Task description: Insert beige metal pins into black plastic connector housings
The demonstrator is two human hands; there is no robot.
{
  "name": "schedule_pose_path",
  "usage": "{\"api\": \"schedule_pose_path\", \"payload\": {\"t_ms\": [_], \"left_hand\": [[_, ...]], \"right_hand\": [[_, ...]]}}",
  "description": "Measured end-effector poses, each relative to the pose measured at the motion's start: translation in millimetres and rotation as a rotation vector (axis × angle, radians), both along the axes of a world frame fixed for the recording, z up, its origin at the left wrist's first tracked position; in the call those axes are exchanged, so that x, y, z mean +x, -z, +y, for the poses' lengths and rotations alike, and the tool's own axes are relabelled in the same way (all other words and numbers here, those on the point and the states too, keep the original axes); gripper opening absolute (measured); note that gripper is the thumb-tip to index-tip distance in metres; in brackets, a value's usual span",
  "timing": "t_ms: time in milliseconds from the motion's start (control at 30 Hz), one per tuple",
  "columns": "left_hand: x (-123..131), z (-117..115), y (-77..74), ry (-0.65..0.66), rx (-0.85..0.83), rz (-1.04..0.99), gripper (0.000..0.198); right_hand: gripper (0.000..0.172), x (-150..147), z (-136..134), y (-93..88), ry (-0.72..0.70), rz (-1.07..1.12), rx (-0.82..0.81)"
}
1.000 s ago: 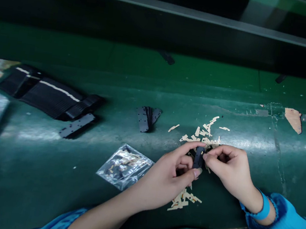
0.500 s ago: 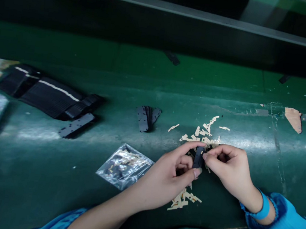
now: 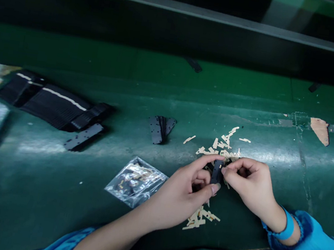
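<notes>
The left hand (image 3: 180, 197) grips the black block (image 3: 216, 172) by its 2 ends, long axis pointing away, the right hand (image 3: 250, 182) pinched closed at its right edge.

dark plate (image 3: 216, 171); oblong; gripped at both ends; near pale strips (image 3: 216, 143)

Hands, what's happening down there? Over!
Left hand gripping small black part. Right hand pinched at its edge. Pale strips scattered nearby, seemingly not blocking.

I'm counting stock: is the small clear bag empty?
Not empty: pale pieces show through the small clear bag; how full, I cannot tell.
</notes>
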State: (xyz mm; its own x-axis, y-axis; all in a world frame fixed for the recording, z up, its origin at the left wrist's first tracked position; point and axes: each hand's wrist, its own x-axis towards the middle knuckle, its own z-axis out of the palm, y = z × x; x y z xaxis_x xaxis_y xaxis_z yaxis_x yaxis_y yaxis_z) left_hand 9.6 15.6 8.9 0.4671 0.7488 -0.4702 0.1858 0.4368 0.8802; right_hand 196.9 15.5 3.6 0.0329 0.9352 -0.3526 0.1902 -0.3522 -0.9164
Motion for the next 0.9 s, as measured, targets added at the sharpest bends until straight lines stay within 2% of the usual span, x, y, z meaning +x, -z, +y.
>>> {"api": "schedule_pose_path", "payload": {"t_ms": [700,900], "left_hand": [[0.8,0.4,0.2,-0.004,-0.016,0.001,0.056],[0.7,0.3,-1.2,-0.01,-0.013,0.002,0.06]], "right_hand": [[0.003,-0.1,-1.2,2.0,-0.025,-0.021,0.033],[0.007,0.0,-0.7,0.6,-0.021,-0.017,0.016]]}}
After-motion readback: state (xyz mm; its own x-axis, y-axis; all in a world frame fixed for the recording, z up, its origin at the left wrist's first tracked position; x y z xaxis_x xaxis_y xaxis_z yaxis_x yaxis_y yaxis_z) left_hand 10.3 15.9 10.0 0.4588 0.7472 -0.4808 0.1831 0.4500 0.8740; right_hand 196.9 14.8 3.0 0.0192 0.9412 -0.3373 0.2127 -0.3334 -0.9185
